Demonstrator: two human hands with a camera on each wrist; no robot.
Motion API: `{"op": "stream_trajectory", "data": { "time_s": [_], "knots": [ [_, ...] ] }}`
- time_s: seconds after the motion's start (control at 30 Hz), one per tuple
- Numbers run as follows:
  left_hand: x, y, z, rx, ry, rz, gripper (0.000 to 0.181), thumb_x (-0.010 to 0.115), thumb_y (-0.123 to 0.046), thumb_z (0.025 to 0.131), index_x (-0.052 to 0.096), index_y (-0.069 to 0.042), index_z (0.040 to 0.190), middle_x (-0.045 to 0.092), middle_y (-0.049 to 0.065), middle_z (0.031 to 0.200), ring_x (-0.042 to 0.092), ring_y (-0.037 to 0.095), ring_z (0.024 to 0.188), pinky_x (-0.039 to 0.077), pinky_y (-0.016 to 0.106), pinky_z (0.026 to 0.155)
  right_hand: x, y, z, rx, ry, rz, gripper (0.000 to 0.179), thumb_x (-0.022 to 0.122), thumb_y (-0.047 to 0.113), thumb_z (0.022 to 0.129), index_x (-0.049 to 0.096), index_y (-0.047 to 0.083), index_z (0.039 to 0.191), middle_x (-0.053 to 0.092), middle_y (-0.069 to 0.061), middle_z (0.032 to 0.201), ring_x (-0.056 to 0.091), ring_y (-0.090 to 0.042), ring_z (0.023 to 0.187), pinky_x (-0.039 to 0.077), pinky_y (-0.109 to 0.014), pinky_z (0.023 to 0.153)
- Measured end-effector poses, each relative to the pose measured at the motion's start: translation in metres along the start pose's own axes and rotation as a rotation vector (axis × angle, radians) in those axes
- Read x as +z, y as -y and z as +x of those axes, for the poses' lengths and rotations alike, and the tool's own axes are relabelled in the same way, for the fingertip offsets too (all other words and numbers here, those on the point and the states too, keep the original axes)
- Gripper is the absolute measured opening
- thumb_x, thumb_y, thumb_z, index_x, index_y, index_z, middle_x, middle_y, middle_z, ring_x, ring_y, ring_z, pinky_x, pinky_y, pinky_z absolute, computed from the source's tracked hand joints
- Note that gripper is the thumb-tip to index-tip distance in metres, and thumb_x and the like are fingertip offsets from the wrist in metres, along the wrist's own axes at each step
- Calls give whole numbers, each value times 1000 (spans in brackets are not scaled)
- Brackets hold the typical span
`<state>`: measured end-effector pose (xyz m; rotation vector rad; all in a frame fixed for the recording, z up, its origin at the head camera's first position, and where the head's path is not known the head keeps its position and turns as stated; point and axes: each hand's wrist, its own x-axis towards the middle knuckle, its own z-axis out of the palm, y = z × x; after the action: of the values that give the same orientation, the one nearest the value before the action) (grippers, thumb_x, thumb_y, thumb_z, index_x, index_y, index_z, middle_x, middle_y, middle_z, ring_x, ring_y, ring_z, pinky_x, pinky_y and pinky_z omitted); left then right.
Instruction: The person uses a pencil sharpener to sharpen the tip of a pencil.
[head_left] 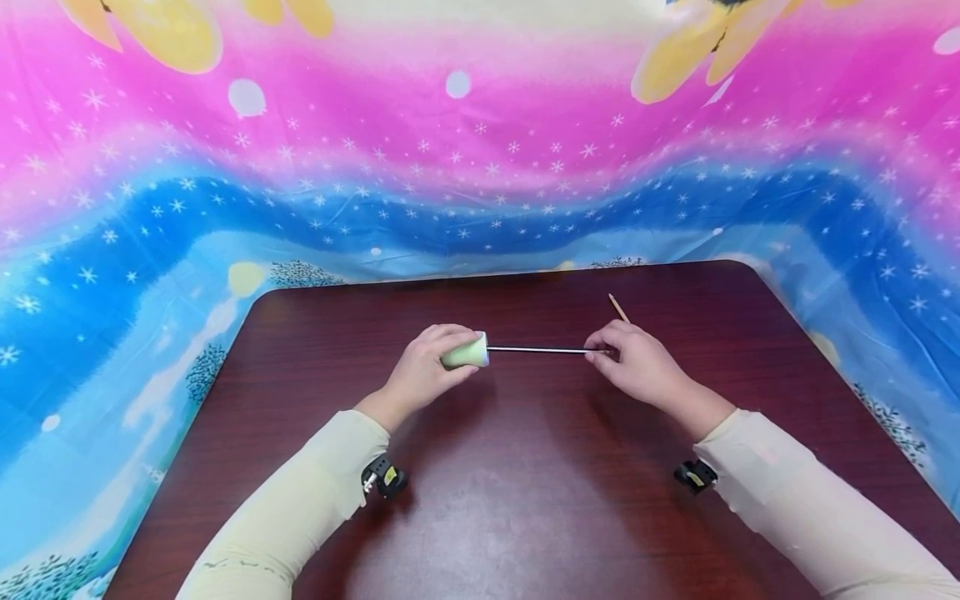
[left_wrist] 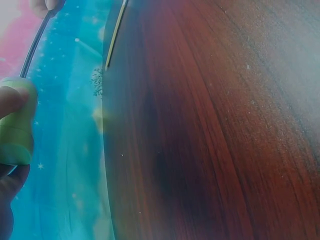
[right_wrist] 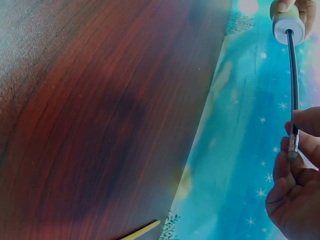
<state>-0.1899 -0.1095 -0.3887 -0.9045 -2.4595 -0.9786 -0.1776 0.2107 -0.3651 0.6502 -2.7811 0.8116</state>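
Cloth backdrop (head_left: 480, 133), pink over blue with white snowflakes, wraps the far side and both flanks of the table (head_left: 510, 500), which has a dark red-brown wood-grain top with rounded far corners. 2 pale sleeves (head_left: 277, 508) come in from the near side, 1 black mount (head_left: 386, 477) at each cuff. Left hand (head_left: 423, 371): clamped, thumb and fingers wrapped round the green cylinder (head_left: 467, 355). Right hand (head_left: 641, 362): clamped, thumb and fingertips pinching the black pencil (head_left: 536, 350) near its eraser end. Cylinder and pencil are both held above the table, between the 2 hands, roughly level. Pencil's other end enters the cylinder's white end face (right_wrist: 281, 31); depth inside hidden. 1 thin yellow stick (head_left: 618, 306) lies on the table beyond the right hand, near the far edge. Smallest: grey eraser (right_wrist: 292, 156), just past the right fingertips.
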Motion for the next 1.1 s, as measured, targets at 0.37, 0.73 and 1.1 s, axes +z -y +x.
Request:
{"op": "stream_trajectory", "data": {
  "time_s": [0.37, 0.73, 1.1],
  "knots": [
    [-2, -4, 0, -8, 8, -34, 44, 83, -9, 74, 70, -9, 116, 66, 9, 112, 59, 25, 104, 52, 39, 85, 7, -2, 1, 5, -43, 136, 8, 69, 6, 88, 70, 5, 97, 59, -3, 89, 50, -16, 78, 43, -31, 69],
    [-6, -6, -4, -39, 1, -34, 44, 84, -10, 72, 71, -9, 115, 67, 9, 110, 59, 25, 103, 52, 39, 84, 9, 2, 0, -114, -135, 73, 14, 75, 3, 81, 73, 5, 95, 62, -3, 91, 57, -15, 79, 48, -32, 68],
    [-10, -10, -4, -54, 55, -55, 45, 85, -11, 73, 71, -9, 115, 68, 9, 111, 61, 25, 104, 52, 39, 86, 12, 5, -3, -259, -254, -59, 17, 79, -2, 74, 75, 4, 90, 61, -5, 86, 57, -20, 80, 49, -37, 69]
  ]
}}
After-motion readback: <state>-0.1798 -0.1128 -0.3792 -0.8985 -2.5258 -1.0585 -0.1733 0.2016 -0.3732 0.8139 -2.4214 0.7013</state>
